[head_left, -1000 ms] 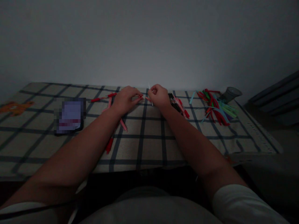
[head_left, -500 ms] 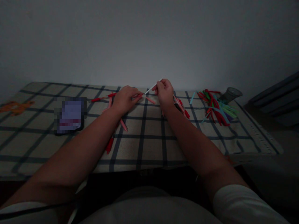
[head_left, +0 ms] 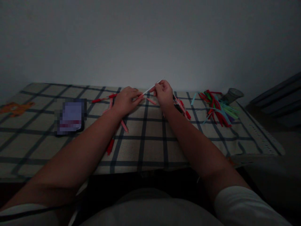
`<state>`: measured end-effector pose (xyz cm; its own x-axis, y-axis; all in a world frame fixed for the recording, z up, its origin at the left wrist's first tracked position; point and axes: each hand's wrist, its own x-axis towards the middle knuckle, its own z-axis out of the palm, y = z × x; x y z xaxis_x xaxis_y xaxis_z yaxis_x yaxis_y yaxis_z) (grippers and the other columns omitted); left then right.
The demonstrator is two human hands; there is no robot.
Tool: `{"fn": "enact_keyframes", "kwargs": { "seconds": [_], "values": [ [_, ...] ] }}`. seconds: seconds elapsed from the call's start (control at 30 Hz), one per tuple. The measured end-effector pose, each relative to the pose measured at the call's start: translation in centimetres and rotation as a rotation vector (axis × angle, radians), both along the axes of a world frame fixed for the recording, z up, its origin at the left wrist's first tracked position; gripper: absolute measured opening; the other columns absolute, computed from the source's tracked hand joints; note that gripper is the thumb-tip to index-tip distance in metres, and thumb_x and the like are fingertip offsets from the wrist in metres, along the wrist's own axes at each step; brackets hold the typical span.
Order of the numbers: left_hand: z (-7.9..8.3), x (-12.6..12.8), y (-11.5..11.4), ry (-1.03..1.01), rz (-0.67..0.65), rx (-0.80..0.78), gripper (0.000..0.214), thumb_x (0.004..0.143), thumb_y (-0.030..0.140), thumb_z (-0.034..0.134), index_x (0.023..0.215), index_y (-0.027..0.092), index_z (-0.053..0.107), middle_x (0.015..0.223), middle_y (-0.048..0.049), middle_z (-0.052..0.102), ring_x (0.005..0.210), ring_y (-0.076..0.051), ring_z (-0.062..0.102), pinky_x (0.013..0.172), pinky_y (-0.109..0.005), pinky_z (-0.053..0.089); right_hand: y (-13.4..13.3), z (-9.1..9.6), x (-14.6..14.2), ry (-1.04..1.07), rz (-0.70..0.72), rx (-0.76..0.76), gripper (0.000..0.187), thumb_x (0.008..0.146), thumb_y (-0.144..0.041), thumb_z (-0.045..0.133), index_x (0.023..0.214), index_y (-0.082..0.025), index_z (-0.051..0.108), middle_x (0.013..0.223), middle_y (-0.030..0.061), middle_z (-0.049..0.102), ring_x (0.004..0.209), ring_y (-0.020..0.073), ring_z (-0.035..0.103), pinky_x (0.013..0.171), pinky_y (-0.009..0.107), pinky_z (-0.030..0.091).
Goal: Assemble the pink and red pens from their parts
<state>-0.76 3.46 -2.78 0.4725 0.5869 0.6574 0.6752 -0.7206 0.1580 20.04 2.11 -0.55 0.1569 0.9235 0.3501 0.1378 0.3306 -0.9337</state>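
Note:
My right hand (head_left: pixel 163 93) is closed, with thumb and fingers pinching a thin white stick (head_left: pixel 148 89). The stick slants down to the left, its lower end at the fingertips of my left hand (head_left: pixel 128 99). Those left fingers are pressed together in a pinch; what lies between them is too small and dim to make out. Just under the stick, a short pink strip (head_left: pixel 151 101) rests on the checked cloth. Pink pieces (head_left: pixel 124 125) and a red piece (head_left: pixel 110 147) stick out beside and below my left hand and forearm.
A phone (head_left: pixel 71 116), its screen blurred, lies at left on the checked tablecloth (head_left: pixel 152 150), near an orange figure (head_left: pixel 17 108). Red and pink pieces (head_left: pixel 182 106) lie beside my right wrist. Farther right are a pile of coloured strips (head_left: pixel 217 110) and a tipped clear cup (head_left: pixel 231 95). A wall stands behind.
My right hand has shifted slightly left and down with the white stick, whose lower end now meets my left fingertips. My left hand has barely moved.

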Motion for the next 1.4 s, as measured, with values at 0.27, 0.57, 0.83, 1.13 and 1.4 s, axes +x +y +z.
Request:
{"fn": "enact_keyframes", "kwargs": {
  "seconds": [0.27, 0.57, 0.83, 1.13, 1.4],
  "values": [
    [-0.1, -0.1, 0.0, 0.011, -0.004, 0.005, 0.042, 0.112, 0.051, 0.055, 0.113, 0.025, 0.087, 0.106, -0.0111, 0.087, 0.102, -0.031, 0.075, 0.098, -0.047, 0.058, 0.1, -0.9, -0.3, -0.114, 0.159, -0.094, 0.024, 0.109, -0.043, 0.064, 0.096, -0.029, 0.049, 0.097, -0.0013, 0.074, 0.079, 0.011, 0.067, 0.078, 0.023, 0.06],
    [0.1, -0.1, -0.1, 0.008, 0.012, 0.006, 0.041, 0.112, 0.052, 0.057, 0.112, 0.023, 0.086, 0.105, -0.0105, 0.087, 0.102, -0.03, 0.074, 0.097, -0.045, 0.056, 1.2, -1.9, 0.1, -0.216, 0.189, 0.053, 0.02, 0.1, -0.038, 0.068, 0.092, -0.028, 0.053, 0.092, -0.0014, 0.066, 0.087, 0.0146, 0.066, 0.08, 0.026, 0.056],
    [0.1, 0.0, -0.2, 0.038, 0.027, -0.011, 0.045, 0.114, 0.052, 0.053, 0.113, 0.022, 0.086, 0.108, -0.0121, 0.087, 0.104, -0.032, 0.075, 0.097, -0.047, 0.056, 2.5, -3.2, 0.4, -0.116, 0.211, 0.251, 0.026, 0.096, -0.046, 0.073, 0.091, -0.028, 0.055, 0.083, -0.0035, 0.059, 0.075, 0.0145, 0.055, 0.076, 0.031, 0.05],
    [0.1, 0.0, -0.3, 0.025, 0.016, -0.011, 0.047, 0.114, 0.053, 0.052, 0.114, 0.021, 0.086, 0.11, -0.0128, 0.087, 0.104, -0.033, 0.075, 0.099, -0.049, 0.057, 2.0, -2.8, 0.6, -0.168, 0.261, 0.216, 0.022, 0.096, -0.041, 0.072, 0.091, -0.027, 0.056, 0.083, -0.0033, 0.057, 0.08, 0.0151, 0.056, 0.08, 0.032, 0.05],
    [-0.1, -0.1, 0.1, 0.026, -0.017, -0.005, 0.045, 0.114, 0.053, 0.053, 0.114, 0.022, 0.085, 0.108, -0.012, 0.086, 0.105, -0.031, 0.074, 0.101, -0.048, 0.057, 2.5, -3.1, 0.4, -0.11, 0.305, 0.171, 0.025, 0.096, -0.046, 0.072, 0.091, -0.028, 0.055, 0.083, -0.0032, 0.058, 0.081, 0.0163, 0.058, 0.079, 0.031, 0.052]
  ]
}}
